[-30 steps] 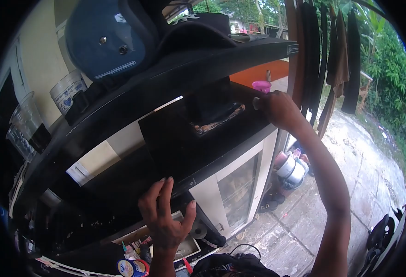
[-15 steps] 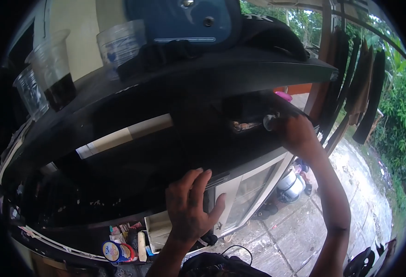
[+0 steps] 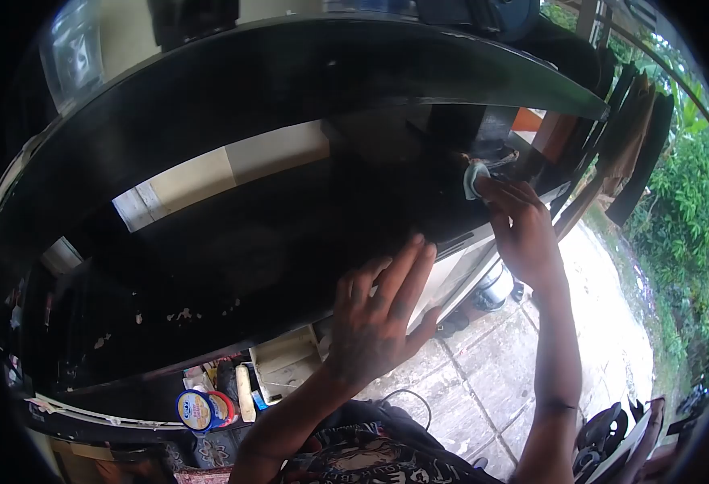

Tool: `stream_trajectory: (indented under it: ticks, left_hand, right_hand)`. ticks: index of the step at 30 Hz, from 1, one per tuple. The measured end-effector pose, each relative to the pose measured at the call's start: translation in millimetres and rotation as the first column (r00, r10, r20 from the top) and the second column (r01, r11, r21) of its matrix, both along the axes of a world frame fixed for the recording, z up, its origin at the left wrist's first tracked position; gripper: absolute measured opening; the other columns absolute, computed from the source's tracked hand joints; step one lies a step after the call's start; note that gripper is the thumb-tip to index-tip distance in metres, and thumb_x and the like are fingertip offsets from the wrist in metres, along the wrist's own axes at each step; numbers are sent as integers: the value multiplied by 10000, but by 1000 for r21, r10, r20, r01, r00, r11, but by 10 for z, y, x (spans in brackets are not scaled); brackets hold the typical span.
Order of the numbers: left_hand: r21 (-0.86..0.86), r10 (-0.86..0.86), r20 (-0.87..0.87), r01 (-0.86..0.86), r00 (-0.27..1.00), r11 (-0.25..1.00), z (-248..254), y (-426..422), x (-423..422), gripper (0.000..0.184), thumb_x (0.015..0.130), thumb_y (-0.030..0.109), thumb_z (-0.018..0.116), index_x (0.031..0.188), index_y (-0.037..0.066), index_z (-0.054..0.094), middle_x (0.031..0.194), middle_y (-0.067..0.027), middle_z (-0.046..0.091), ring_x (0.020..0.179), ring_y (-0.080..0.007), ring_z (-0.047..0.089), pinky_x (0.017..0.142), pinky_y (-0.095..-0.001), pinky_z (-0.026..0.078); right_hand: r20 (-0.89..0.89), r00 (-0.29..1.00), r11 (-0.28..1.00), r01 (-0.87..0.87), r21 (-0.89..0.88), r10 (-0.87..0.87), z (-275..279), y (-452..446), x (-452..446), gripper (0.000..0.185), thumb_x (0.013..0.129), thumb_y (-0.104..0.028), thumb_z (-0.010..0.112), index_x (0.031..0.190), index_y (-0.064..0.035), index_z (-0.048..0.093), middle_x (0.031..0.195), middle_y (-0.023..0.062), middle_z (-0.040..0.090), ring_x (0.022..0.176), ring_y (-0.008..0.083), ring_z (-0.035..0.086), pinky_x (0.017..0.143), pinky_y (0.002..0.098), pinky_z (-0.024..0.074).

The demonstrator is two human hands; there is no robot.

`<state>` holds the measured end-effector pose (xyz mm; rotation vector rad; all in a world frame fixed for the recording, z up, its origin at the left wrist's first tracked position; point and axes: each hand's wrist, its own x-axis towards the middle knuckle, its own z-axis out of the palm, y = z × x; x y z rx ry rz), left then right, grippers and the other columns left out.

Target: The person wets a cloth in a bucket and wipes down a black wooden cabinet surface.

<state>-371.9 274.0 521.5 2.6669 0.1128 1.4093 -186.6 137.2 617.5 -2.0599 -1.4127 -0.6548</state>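
A black cabinet shelf (image 3: 282, 218) with a glossy surface stretches in front of me, its upper board (image 3: 330, 68) arching above. My right hand (image 3: 525, 230) is at the shelf's right end. Its fingers are closed on a pale bluish cloth (image 3: 475, 179) pressed to the black surface. My left hand (image 3: 383, 310) lies open at the shelf's front edge, fingers stretched and nothing held.
Below the shelf are a round blue-and-red tub (image 3: 197, 410) and an open cream drawer (image 3: 286, 367). A clear plastic cup (image 3: 72, 56) stands up on the left. A metal pot (image 3: 493, 286) sits on the tiled floor (image 3: 483, 371). Clothes (image 3: 633, 153) hang at right.
The view has tilted down toward the shelf. My left hand has slid right along the front edge. My right hand still grips the cloth, which now shows more clearly.
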Motion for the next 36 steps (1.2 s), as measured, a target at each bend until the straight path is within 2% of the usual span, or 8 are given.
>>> stream_trajectory:
  ticks: [5, 9, 17, 23, 25, 26, 30, 36]
  left_hand:
    - [-22, 62, -92, -64, 994, 998, -156, 302, -594, 633, 880, 393, 740, 1414, 69, 634, 1486, -79, 573, 1280, -306, 532, 1052, -470, 408]
    - [2, 71, -165, -72, 984, 997, -50, 568, -1008, 579, 864, 364, 763, 1357, 75, 667, 1432, -80, 604, 1301, -333, 523, 1072, -508, 386]
    - [6, 88, -196, -89, 977, 996, 22, 914, -1506, 559, 877, 376, 764, 1334, 68, 667, 1377, -95, 613, 1309, -333, 523, 1162, -590, 326]
    - [-15, 176, -222, -183, 959, 983, 10, 1156, -2022, 542, 863, 396, 784, 1278, 60, 696, 1348, -81, 618, 1295, -310, 539, 1175, -595, 323]
    - [-11, 186, -220, -193, 958, 981, 42, 1189, -2147, 534, 858, 391, 789, 1270, 62, 700, 1344, -77, 618, 1290, -305, 540, 1173, -594, 326]
    - [-5, 188, -215, -194, 958, 981, 50, 1215, -2192, 527, 854, 387, 794, 1261, 65, 705, 1339, -73, 618, 1285, -299, 541, 1172, -594, 329]
    - [3, 226, -165, -229, 960, 973, 4, 1349, -2290, 517, 850, 387, 797, 1249, 69, 710, 1339, -70, 613, 1288, -298, 537, 1163, -590, 341]
    - [16, 230, -173, -231, 958, 973, -40, 1346, -2290, 512, 857, 402, 786, 1242, 73, 714, 1352, -73, 605, 1318, -325, 513, 1154, -575, 353]
  right_hand:
    - [117, 991, 991, -74, 108, 61, -218, 326, -831, 501, 742, 142, 578, 1203, 15, 727, 1255, 154, 707, 1195, 350, 625, 1045, 427, 535]
    - [177, 983, 996, -31, -80, 45, -18, 381, -920, 426, 765, 79, 665, 1183, 19, 719, 1289, 145, 698, 1214, 341, 638, 1063, 435, 526]
    - [311, 865, 892, 441, -99, -393, -143, 419, -1517, 298, 884, 50, 607, 1151, -14, 722, 1195, 165, 697, 1136, 334, 685, 897, 400, 625]
    - [-24, 992, 988, 128, 92, -126, -559, 659, -1747, 339, 877, 91, 642, 1173, -50, 725, 1264, 155, 712, 1074, 383, 720, 889, 437, 614]
    - [-34, 993, 994, 112, 10, -111, -731, 868, -1536, 290, 919, 41, 632, 1195, -26, 691, 1281, 191, 692, 1115, 401, 698, 923, 461, 594]
    - [-285, 949, 989, 110, -102, -135, -747, 931, -1507, 232, 986, -78, 609, 1195, 7, 663, 1334, 249, 645, 1233, 439, 625, 1030, 505, 524]
    - [-124, 990, 975, -87, -202, 62, -896, 1324, -1439, 481, 1086, -354, 493, 1331, 47, 599, 1411, 287, 574, 1424, 472, 452, 1220, 521, 339]
    - [-257, 966, 837, -143, -529, 2, -700, 2531, -934, 638, 1123, -472, 326, 1458, 36, 517, 1550, 261, 471, 1478, 405, 413, 1244, 463, 325]
